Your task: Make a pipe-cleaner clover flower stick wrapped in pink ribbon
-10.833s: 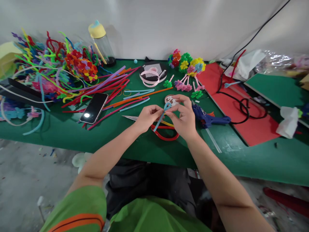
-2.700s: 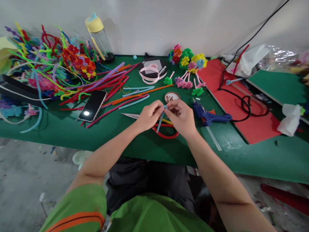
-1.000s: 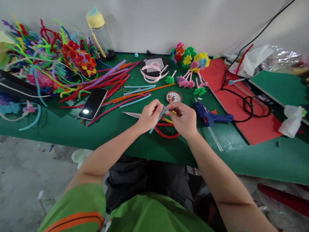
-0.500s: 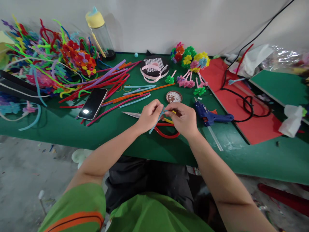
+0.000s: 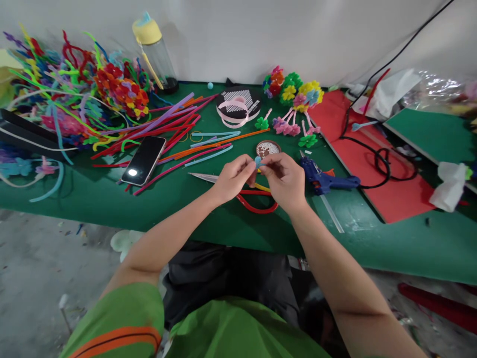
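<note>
A small light-blue fuzzy piece is pinched between the fingertips of both hands, above the scissors. My left hand is closed on its left side, and my right hand grips it from the right, with the fingers curled. Much of the piece is hidden by the fingers. Red-handled scissors lie under the hands, blades toward the left. Just behind the hands sits a round dish of small white beads. A yellow strip shows below the fingers.
Pipe cleaners and a phone lie left, beside a colourful heap. A bottle and pink ribbon on a round black item stand behind. Fuzzy flowers, a blue glue gun and a red board are right.
The light-blue strip that hung down below my left fingers no longer shows there; a compact blue piece now appears between the fingertips. Both hands have shifted slightly.
</note>
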{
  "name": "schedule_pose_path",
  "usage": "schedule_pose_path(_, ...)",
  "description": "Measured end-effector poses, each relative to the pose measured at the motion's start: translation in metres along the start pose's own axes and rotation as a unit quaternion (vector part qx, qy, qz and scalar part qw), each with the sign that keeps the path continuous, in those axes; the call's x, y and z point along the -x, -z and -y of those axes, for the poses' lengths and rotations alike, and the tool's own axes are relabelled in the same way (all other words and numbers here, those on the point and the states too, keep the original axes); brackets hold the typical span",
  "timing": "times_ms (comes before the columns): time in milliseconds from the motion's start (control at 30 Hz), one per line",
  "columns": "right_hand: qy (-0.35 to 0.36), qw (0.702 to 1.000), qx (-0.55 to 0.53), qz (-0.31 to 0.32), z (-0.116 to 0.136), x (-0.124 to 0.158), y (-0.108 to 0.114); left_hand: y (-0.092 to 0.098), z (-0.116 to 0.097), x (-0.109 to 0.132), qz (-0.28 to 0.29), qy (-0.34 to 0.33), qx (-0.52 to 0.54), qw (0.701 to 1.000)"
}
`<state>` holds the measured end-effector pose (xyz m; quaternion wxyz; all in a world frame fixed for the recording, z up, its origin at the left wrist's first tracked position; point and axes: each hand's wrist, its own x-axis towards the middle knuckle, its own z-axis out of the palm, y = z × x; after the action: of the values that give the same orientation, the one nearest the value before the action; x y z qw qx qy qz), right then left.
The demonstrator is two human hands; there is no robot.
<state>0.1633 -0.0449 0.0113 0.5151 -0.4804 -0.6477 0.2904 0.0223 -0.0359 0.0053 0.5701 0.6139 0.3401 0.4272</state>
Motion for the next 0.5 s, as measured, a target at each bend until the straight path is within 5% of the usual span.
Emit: schedule_pose_path(500,0.077,0.994,0.067,0.023,-0.0017,-0.0022,0.0046,0.0011,0.0075,0.0015,0.000,0.003,-0.045,0.999)
